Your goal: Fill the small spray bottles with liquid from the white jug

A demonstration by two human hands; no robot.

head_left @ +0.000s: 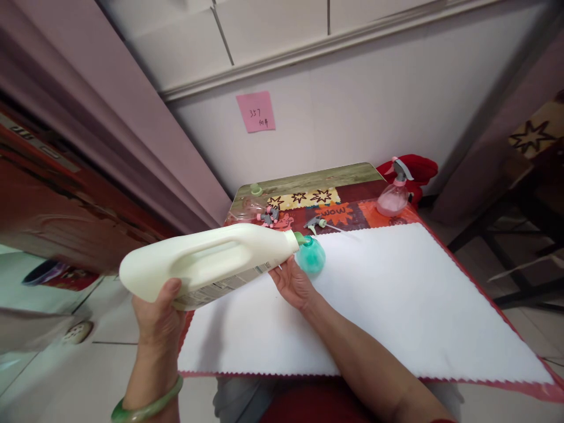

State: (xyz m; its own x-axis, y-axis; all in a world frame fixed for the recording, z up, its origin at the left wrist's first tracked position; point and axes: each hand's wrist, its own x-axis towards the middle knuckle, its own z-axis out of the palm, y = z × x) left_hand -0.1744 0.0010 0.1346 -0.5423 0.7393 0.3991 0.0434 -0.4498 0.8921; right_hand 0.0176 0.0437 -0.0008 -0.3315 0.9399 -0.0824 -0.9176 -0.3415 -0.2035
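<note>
A large pale-green detergent bottle lies tilted almost on its side, its handle upward and its neck pointing right. My left hand is closed around its base end, thumb on the side. Under the neck, my right hand grips and supports the bottle with bent fingers, partly hidden by it. The green spout meets the mouth of a small round clear bottle, which stands on the white mat with teal-green liquid inside. Just behind lies a grey and pale-green spray head with its thin tube.
A spray bottle with pink liquid stands at the table's back right. Grey and pink spray heads lie beside clear empty bottles at the back left, near a green cap. A white wall rises behind the table.
</note>
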